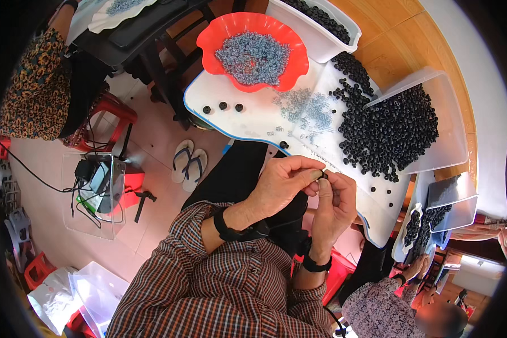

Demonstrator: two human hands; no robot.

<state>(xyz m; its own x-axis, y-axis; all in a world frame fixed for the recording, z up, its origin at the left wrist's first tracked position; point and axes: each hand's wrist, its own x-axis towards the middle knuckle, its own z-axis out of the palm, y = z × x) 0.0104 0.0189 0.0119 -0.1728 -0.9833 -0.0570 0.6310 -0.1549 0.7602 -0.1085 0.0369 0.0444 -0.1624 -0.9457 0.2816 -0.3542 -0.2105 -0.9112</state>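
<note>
White tabletop (250,119): fingers (305,178) pinch a piece (323,174) (black).

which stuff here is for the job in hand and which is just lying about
Seems part of the job:
dark piece at the fingertips of the left hand and right hand
black beads heaped on the table
clear bits in the red bowl

Probably just lying about:
flip-flops on the floor
clear box with cables

The white, blue-edged desk (253,121) is carrying a red scalloped bowl (208,48), loose pale pieces (318,112) and a heap of black pieces (357,141); near its left end, 3 black pieces (223,105) are sitting.
</note>
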